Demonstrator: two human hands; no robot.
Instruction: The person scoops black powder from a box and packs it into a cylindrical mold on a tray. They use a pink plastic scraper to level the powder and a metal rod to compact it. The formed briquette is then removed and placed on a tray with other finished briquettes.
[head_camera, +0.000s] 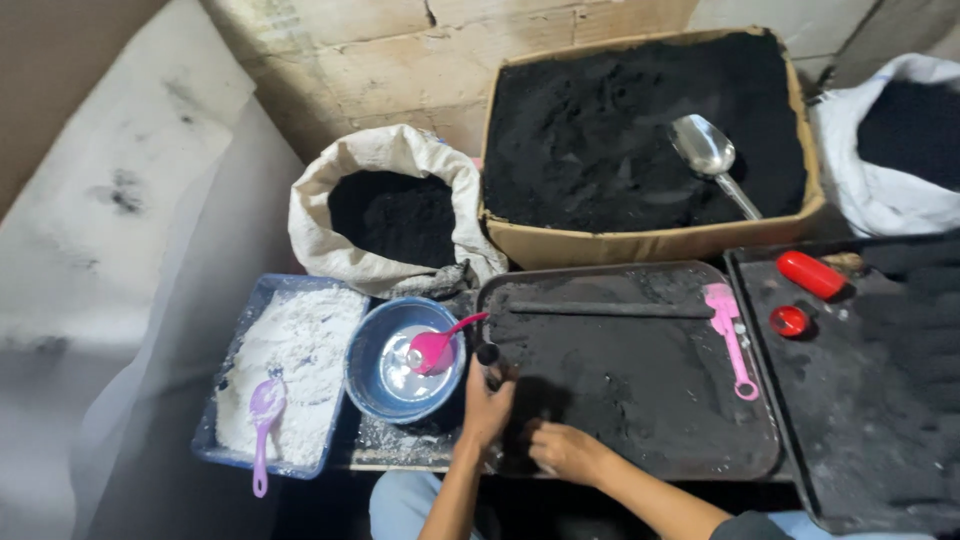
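Cardboard box (640, 242) of black powder sits just behind the dark tray (640, 440) — tray is the reference for everything below. A metal scoop (705, 150) lies on the powder in the box.

Second dark tray (870, 400) butts against the reference tray's right edge; a red cylinder (811, 274) and a red cap (788, 321) lie on it. White sack (380, 200) of black powder stands behind the tray's left corner, another sack (900, 150) far right behind it.

Blue bin (225, 400) of white powder is left of the tray, beyond the blue bowl (365, 385), with a purple spoon (264, 420) on the powder. Bowl sits just beside the tray's left edge, pink spoon (435, 348) resting in it.

On the tray: black powder, a dark rod (610, 309) across the back, and a pink flat tool (730, 340) near the right edge.

Hands — left hand (487, 405) at the tray's left edge, fingers curled round a small dark tube (489, 356) held upright. Right hand (565, 450) at the near edge, fingers bent down into the powder; can't tell if it grips anything.
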